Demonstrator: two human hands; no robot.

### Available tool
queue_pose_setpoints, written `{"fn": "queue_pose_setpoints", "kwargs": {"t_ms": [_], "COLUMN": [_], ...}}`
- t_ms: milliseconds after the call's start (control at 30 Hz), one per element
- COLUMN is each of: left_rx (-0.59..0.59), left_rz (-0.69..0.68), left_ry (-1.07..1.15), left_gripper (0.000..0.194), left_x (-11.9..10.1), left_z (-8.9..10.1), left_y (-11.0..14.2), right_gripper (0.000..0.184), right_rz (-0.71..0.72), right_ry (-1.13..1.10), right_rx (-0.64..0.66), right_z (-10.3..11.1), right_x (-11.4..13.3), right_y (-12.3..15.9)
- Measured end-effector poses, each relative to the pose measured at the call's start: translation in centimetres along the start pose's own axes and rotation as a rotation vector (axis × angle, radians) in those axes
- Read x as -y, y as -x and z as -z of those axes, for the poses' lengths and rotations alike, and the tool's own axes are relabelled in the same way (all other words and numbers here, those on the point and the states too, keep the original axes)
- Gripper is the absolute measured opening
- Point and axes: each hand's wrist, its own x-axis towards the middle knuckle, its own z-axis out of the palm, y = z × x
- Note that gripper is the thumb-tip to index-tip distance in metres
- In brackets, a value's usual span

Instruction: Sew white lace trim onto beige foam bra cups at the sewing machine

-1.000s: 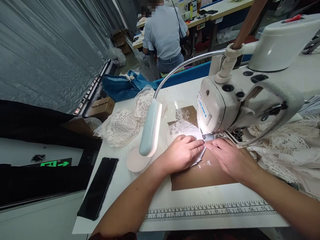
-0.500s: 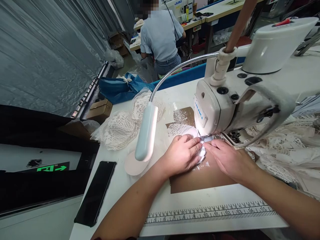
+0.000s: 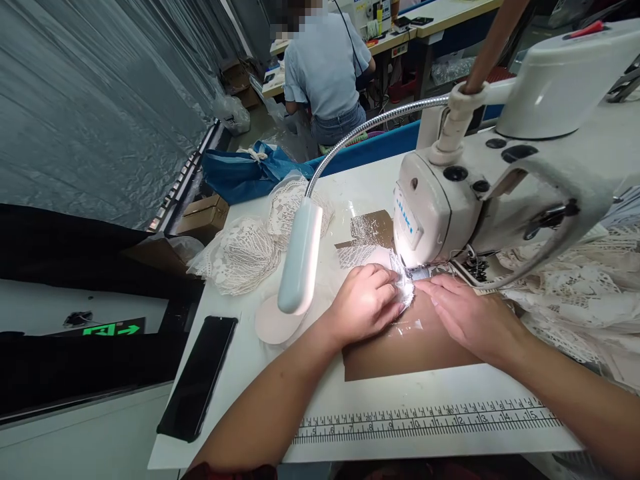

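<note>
My left hand (image 3: pixel 367 300) rests beside the needle of the sewing machine (image 3: pixel 427 207), its curled fingers closed on a small white lace fabric piece (image 3: pixel 406 291). The fabric's ruffled edge bunches up just left of the presser foot, under bright light. Across from it, my right hand (image 3: pixel 463 310) lies with fingers stretched out, low over the brown sheet (image 3: pixel 410 357). Its fingertips reach the fabric's right edge near the needle. Whether they press on the fabric is hard to see. More lace (image 3: pixel 357 256) spreads flat behind my left hand.
A lamp (image 3: pixel 300 257) on a bendy neck hangs left of the machine. Lace cups (image 3: pixel 240 255), a pale round pad (image 3: pixel 277 320) and a black phone (image 3: pixel 199 379) lie on the left. Lace fabric (image 3: pixel 575 287) is heaped at right. A co-worker (image 3: pixel 325 73) sits beyond.
My left hand's fingers have drawn slightly back from the needle and curled more, and more of the ruffled fabric edge shows. The right hand stays nearly in place. The view has shifted slightly.
</note>
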Motion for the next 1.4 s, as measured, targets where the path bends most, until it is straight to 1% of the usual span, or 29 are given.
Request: {"fn": "queue_pose_setpoints", "kwargs": {"t_ms": [67,200,367,500,600,667,900,1067,1200,1300,1400], "left_rx": [-0.005,-0.002,0.01,0.018,0.002,0.0,0.053,0.12,0.136,0.116,0.112], "left_rz": [0.018,0.054,0.084,0.088,0.078,0.097,0.134,0.102,0.048,-0.012,-0.017], "left_ry": [0.026,0.047,0.008,-0.054,-0.065,-0.059,-0.072,-0.052,-0.086,-0.163,-0.209], "left_gripper": [0.021,0.025,0.026,0.027,0.025,0.027,0.032,0.03,0.032,0.034,0.034], "left_x": [-0.1,-0.3,-0.6,-0.8,-0.9,-0.9,-1.0,-1.7,-2.1,-2.1,-2.2], "left_z": [0.0,-0.2,-0.5,-0.6,-0.6,-0.6,-0.3,0.2,-0.1,-0.5,-0.7], "left_y": [0.0,-0.1,-0.2,0.0,0.1,0.1,-0.1,-0.1,0.1,0.3,0.4], "right_gripper": [0.042,0.042,0.038,0.036,0.035,0.035,0.037,0.038,0.037,0.037,0.036], "right_rz": [0.011,0.039,0.052,0.056,0.068,0.072,0.067,0.036,-0.002,0.08,0.19], "right_ry": [-0.025,-0.097,-0.146,-0.152,-0.145,-0.134,-0.104,-0.114,-0.112,-0.114,-0.071], "right_rx": [0.006,0.006,0.016,0.025,0.03,0.037,0.052,0.035,0.041,0.03,-0.005], "right_z": [0.0,-0.1,-0.2,-0.1,0.0,0.0,-0.3,0.4,1.0,0.7,-0.1], "right_x": [-0.1,-0.3,-0.4,-0.4,-0.4,-0.4,-0.4,-0.3,0.0,-0.1,-0.3], "right_y": [0.1,0.2,0.3,0.1,0.0,0.0,0.4,0.0,-0.6,-0.6,-0.2]}}
